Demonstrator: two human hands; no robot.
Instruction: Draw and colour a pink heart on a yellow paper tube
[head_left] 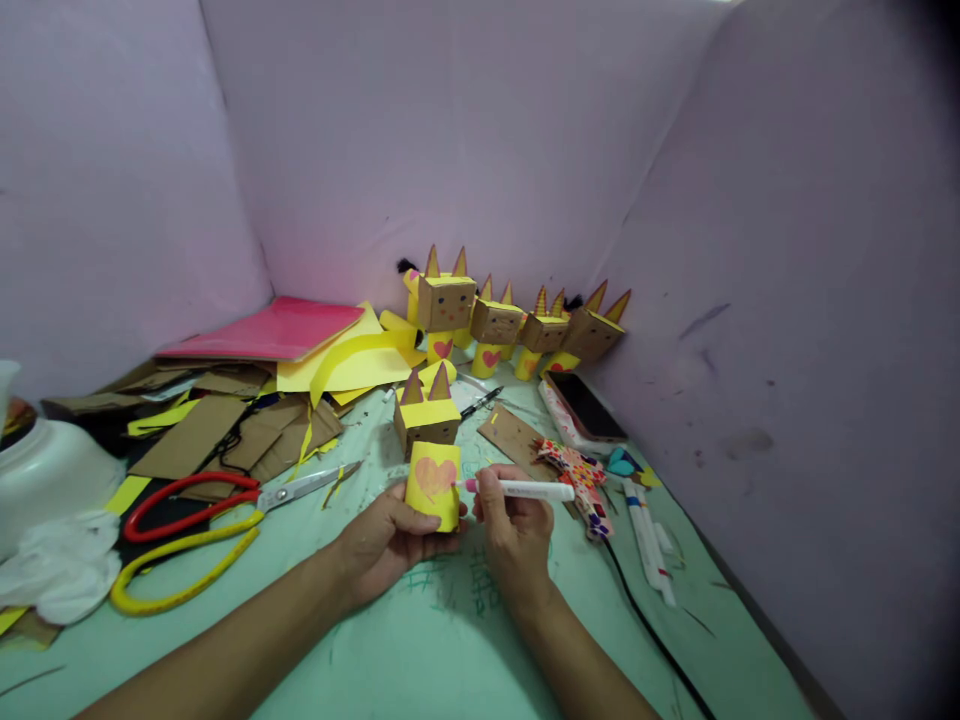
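My left hand (397,535) is closed around the lower part of a yellow paper tube (448,510), its thumb across the front. A pinkish-orange heart (436,478) is drawn on the tube. Between the thumb and fingers of my right hand (519,520) is a white marker (536,490), its pink tip at the heart's right edge. Directly behind the tube's top is a cardboard box head (426,425) with a yellow top and two pointed ears; I cannot tell whether the two are joined.
Several box-headed cardboard figures (446,305) stand at the back wall. Red-and-yellow scissors (281,497), cardboard scraps (191,437) and a pink sheet (270,328) lie left. To the right are a phone (585,405), a floral-patterned object (576,468) with a black cord, and more markers (646,535).
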